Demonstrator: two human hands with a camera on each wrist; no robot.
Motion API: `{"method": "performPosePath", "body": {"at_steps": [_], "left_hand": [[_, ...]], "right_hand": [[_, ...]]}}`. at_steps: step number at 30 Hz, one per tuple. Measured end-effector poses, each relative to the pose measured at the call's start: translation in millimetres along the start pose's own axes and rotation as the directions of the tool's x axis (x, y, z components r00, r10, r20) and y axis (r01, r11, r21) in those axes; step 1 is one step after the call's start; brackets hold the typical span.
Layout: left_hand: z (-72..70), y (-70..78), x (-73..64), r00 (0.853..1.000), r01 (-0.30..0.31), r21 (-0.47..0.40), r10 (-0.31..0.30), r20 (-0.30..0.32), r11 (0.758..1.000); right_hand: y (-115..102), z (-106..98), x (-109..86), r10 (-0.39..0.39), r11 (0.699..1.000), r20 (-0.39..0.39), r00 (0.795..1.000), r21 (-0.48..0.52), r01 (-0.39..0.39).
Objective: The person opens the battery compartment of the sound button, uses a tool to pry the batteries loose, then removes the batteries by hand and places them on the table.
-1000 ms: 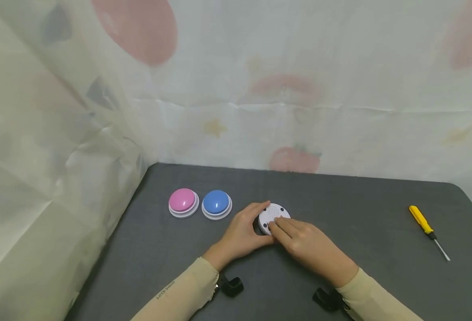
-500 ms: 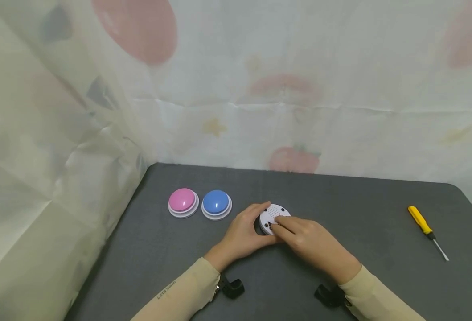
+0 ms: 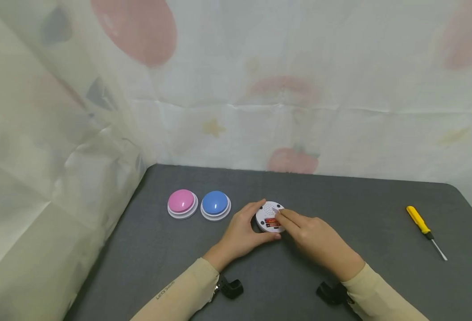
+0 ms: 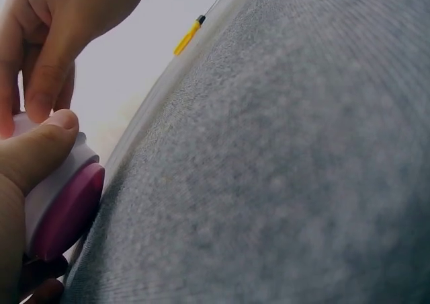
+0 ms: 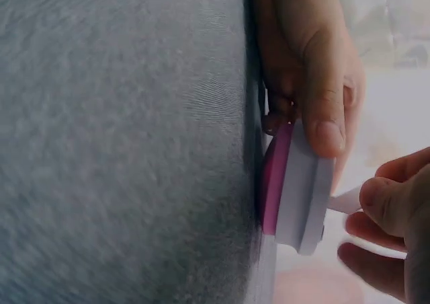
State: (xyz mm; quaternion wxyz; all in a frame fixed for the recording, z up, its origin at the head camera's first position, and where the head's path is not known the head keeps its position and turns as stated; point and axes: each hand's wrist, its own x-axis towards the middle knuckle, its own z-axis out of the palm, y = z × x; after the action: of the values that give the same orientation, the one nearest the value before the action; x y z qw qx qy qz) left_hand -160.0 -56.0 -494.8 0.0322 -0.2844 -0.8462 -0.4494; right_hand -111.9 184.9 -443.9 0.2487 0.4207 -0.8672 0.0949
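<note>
My left hand [image 3: 237, 234] grips an upside-down buzzer button [image 3: 263, 213] by its sides, fingers at the far edge and thumb at the near one. Its white underside, with speaker holes and dark corner spots, faces up, and red batteries [image 3: 272, 222] show in the bare compartment. The pink-purple dome [image 4: 70, 213] points down, close over the table in the left wrist view. Between thumb and finger, my right hand [image 3: 320, 243] pinches a small white battery cover [image 5: 345, 201], tilted against the underside in the right wrist view.
A pink buzzer [image 3: 182, 201] and a blue buzzer [image 3: 215, 203] stand dome up to the left on the dark grey table [image 3: 340, 196]. Far to the right lies a yellow-handled screwdriver [image 3: 420, 220]. A patterned cloth [image 3: 236, 133] hangs behind the table.
The battery cover has come up from the underside in my right fingers, and the red batteries now show. The buzzer has shifted slightly left and away.
</note>
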Motion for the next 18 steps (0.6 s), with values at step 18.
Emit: {"method": "performPosePath", "body": {"at_steps": [18], "left_hand": [[-1.2, -0.6, 1.0, 0.999, 0.040, -0.007, -0.040, 0.001, 0.999]], "right_hand": [[34, 7, -4.7, 0.293, 0.956, -0.275, 0.916, 0.092, -0.279]]}}
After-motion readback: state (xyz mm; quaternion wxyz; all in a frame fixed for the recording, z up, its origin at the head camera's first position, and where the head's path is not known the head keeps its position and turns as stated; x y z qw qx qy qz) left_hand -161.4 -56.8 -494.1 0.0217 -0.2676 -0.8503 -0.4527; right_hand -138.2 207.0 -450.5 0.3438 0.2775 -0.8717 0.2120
